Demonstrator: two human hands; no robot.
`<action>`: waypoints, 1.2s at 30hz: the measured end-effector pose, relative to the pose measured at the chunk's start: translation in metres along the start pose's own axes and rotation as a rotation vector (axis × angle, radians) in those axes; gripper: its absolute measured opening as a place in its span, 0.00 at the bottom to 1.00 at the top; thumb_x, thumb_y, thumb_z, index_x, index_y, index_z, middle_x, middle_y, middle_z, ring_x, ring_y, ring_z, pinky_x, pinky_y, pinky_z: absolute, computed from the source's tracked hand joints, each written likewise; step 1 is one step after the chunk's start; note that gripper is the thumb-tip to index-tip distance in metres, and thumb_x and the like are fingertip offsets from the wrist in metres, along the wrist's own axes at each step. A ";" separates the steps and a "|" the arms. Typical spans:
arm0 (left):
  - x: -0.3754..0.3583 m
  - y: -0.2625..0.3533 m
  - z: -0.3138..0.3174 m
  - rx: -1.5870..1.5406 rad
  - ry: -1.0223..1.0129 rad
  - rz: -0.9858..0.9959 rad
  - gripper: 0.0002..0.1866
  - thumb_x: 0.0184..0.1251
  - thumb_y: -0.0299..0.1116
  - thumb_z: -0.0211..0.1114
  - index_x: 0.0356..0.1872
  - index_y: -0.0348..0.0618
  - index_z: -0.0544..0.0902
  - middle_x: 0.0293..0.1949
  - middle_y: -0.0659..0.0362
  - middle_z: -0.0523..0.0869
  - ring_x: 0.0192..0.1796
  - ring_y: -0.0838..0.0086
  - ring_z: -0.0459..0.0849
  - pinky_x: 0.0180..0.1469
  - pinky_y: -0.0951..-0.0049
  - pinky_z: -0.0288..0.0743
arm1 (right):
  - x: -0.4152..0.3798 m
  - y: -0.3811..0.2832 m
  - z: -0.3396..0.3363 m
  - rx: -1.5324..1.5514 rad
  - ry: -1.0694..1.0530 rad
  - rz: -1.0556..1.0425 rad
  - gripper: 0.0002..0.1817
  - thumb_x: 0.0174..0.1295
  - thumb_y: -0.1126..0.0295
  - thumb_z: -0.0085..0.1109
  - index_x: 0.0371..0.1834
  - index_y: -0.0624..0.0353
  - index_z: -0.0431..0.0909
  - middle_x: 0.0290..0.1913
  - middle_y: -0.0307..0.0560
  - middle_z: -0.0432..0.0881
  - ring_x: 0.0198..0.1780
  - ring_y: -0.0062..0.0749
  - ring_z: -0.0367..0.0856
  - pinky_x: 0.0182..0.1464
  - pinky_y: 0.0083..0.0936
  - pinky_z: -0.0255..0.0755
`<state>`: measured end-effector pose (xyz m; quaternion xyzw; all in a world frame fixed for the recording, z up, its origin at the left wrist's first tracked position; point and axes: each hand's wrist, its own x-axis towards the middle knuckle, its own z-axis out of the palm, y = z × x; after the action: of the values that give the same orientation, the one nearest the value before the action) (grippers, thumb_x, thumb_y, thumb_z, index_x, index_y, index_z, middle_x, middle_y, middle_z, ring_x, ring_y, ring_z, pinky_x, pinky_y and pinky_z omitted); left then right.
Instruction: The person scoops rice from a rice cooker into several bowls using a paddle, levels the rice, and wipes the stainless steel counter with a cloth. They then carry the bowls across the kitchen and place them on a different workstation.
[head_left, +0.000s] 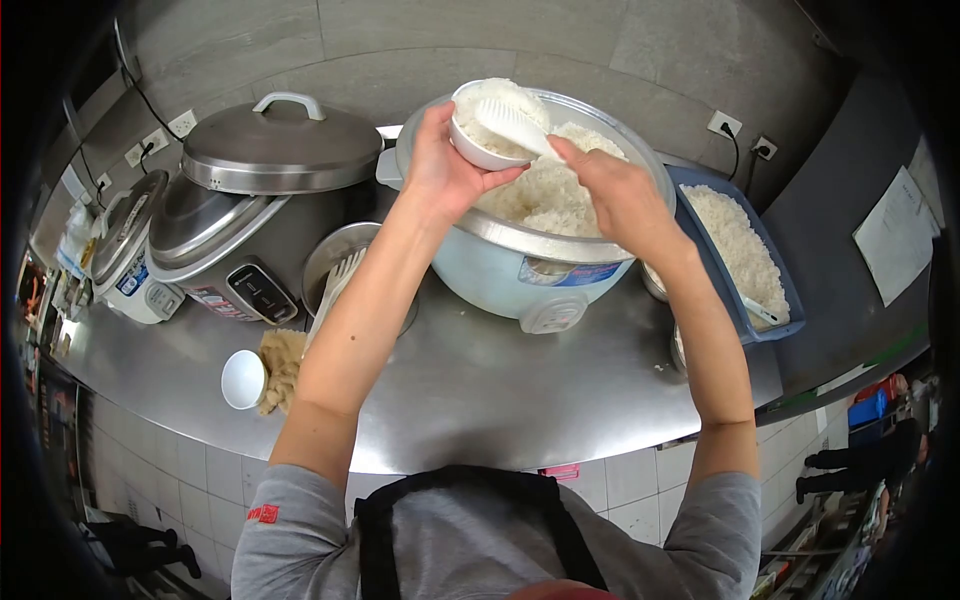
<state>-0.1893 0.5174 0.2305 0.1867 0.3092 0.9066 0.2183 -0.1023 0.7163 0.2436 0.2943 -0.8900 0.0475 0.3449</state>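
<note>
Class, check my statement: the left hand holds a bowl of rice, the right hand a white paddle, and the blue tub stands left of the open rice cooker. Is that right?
No: the head view shows the blue tub standing right of the open rice cooker, not left. The bowl and paddle are correct.

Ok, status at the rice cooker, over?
Left hand holding bowl. Right hand gripping paddle, at the bowl's rice. Cooker open, nothing covering it.
</note>
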 end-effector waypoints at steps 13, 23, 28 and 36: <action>-0.016 0.009 -0.004 0.200 0.008 -0.122 0.27 0.64 0.48 0.45 0.58 0.39 0.66 0.54 0.46 0.74 0.50 0.48 0.79 0.37 0.53 0.84 | 0.008 0.014 -0.013 -0.164 -0.021 -0.006 0.32 0.49 0.85 0.47 0.60 0.45 0.70 0.34 0.47 0.79 0.35 0.42 0.78 0.36 0.35 0.73; -0.036 0.008 0.006 -0.036 0.142 0.062 0.28 0.62 0.48 0.41 0.59 0.40 0.65 0.60 0.46 0.68 0.60 0.49 0.71 0.54 0.44 0.72 | 0.023 -0.011 -0.014 -0.436 0.192 -0.135 0.32 0.47 0.80 0.51 0.58 0.39 0.72 0.31 0.39 0.73 0.33 0.32 0.74 0.31 0.29 0.69; -0.044 0.012 0.009 0.061 0.169 0.144 0.30 0.62 0.48 0.39 0.61 0.40 0.63 0.62 0.45 0.66 0.60 0.47 0.70 0.53 0.46 0.74 | 0.021 -0.016 0.012 -0.348 0.073 -0.019 0.34 0.47 0.81 0.52 0.59 0.37 0.72 0.31 0.40 0.74 0.33 0.35 0.74 0.32 0.33 0.69; -0.065 0.018 -0.005 0.128 0.279 0.099 0.27 0.67 0.52 0.37 0.59 0.46 0.67 0.58 0.49 0.73 0.57 0.51 0.73 0.46 0.46 0.75 | 0.045 -0.004 0.010 0.061 -0.153 -0.020 0.32 0.52 0.84 0.48 0.60 0.38 0.71 0.33 0.45 0.78 0.34 0.38 0.77 0.37 0.30 0.71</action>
<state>-0.1427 0.4692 0.2254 0.0876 0.3840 0.9118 0.1161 -0.1320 0.6882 0.2644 0.3163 -0.9089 0.0486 0.2672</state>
